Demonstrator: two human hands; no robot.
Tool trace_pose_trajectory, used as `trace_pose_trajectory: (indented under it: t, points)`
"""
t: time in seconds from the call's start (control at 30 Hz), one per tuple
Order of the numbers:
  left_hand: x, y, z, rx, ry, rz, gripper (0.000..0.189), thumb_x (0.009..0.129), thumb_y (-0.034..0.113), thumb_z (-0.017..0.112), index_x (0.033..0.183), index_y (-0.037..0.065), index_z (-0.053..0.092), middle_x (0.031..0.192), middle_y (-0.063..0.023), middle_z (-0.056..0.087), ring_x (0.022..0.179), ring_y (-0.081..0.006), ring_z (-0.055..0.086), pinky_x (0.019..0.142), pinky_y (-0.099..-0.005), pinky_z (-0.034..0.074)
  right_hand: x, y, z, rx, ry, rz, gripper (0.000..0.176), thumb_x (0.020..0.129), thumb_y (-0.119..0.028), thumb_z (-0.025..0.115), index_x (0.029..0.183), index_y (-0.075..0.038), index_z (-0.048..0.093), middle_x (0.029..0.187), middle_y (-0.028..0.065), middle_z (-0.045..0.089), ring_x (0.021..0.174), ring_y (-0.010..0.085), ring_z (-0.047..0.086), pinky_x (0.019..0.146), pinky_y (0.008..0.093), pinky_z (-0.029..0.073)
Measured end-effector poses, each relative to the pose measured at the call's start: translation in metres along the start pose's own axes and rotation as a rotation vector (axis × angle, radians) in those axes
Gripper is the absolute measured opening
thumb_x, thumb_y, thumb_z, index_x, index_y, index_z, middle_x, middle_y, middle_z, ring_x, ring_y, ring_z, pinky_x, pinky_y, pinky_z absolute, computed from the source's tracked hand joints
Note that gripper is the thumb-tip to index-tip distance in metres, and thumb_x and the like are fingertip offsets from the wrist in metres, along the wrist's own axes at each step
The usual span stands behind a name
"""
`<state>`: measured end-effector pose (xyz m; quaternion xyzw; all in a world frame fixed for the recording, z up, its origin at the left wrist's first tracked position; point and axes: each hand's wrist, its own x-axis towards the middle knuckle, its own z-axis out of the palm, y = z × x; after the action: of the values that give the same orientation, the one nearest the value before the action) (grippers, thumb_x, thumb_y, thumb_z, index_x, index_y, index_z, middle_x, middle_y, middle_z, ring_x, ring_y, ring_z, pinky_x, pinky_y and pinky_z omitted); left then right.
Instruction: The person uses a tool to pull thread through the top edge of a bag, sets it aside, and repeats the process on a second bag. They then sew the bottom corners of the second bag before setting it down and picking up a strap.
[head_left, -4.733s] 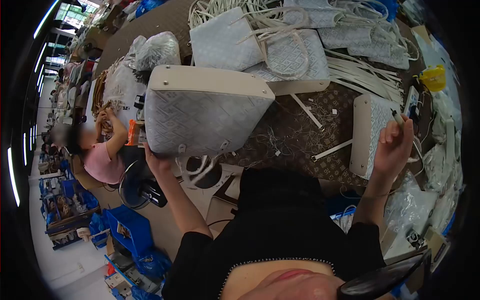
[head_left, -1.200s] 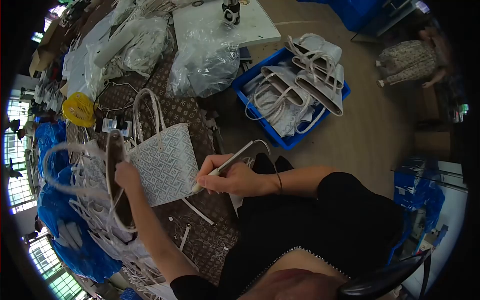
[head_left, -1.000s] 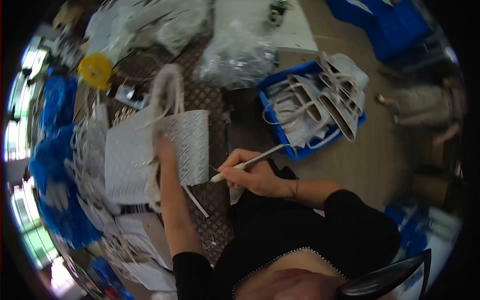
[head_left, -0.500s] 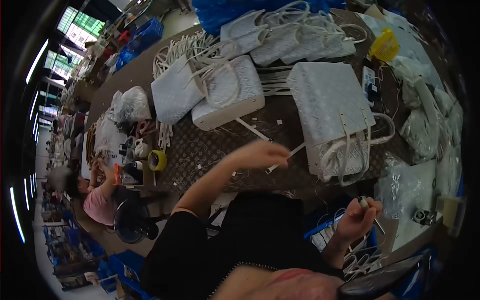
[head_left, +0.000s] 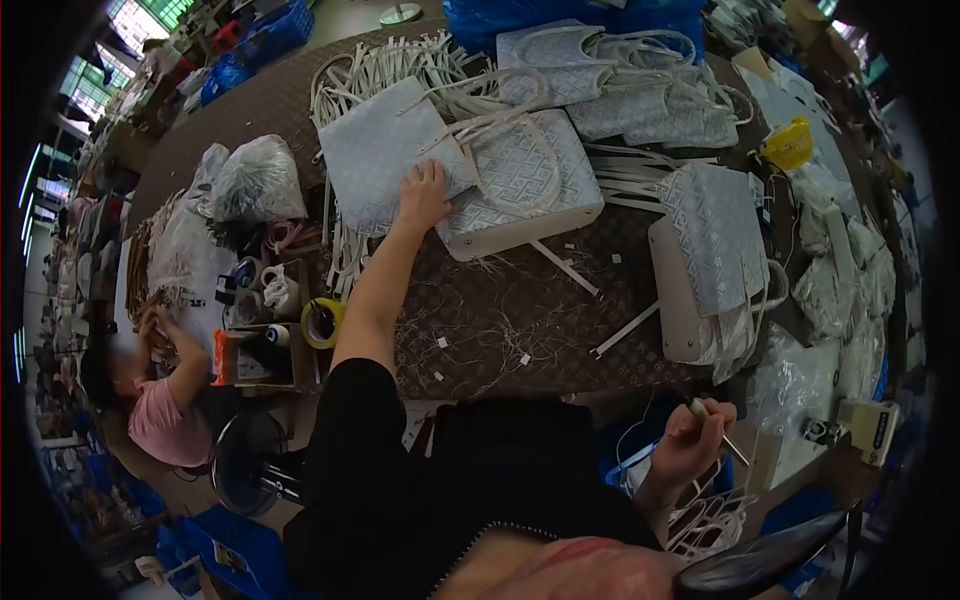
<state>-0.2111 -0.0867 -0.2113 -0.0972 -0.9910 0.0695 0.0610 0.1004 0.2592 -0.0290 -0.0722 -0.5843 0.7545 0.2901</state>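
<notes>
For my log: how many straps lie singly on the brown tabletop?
2: one strap reaching out from the middle bag, another strap by the right bag. Bags may hide more.

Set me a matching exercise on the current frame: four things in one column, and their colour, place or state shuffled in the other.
Column one:
1. Left hand
2. Right hand
3. Tape roll
4. Co-worker

Column two:
A. Yellow, at the left side of the picture's brown table covering
B. Gripping a slim tool
C. Wearing a pink top
D. Resting on a pale bag

Pairs: 1-D, 2-B, 3-A, 4-C
</notes>
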Motion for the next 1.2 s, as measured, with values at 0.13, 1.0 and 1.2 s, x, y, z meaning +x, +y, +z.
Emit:
trace_pose_trajectory:
  t: [0.13,1.0,1.2]
  points:
    - [0.018,-0.006,0.024,-0.139,-0.019,-0.082,0.062,0.074,0.025,0.064,0.125,0.000,0.038,0.124,-0.0159,0.047,0.106,-0.0368,0.052,0.074,-0.0435,0.049,-0.013,0.000,0.018,-0.012,0.027,0.033,0.025,0.091,-0.028,0.046,0.086,-0.004,0.046,0.057,0.0018,0.040,0.047,0.0087,0.036,0.042,0.0214,0.031]
    - [-0.179,0.000,-0.308,-1.261,0.214,0.229,0.029,0.076,0.009,0.062,0.100,-0.007,0.061,0.078,-0.0087,0.066,0.068,-0.0103,0.060,0.062,-0.0229,0.046,0.091,-0.038,0.024,0.179,-0.313,-0.221,0.029,0.090,-0.033,0.043,0.085,-0.005,0.041,0.061,0.0016,0.040,0.051,0.0078,0.034,0.045,0.0200,0.027]
    - [-0.158,0.039,-0.268,-1.457,-0.052,0.298,0.027,0.082,0.006,0.059,0.106,-0.006,0.058,0.084,-0.0093,0.065,0.074,-0.0103,0.059,0.067,-0.0228,0.046,0.105,-0.052,0.008,0.273,-0.364,-0.233,0.029,0.090,-0.033,0.046,0.088,-0.004,0.044,0.060,0.0013,0.040,0.051,0.0069,0.034,0.045,0.0192,0.028]
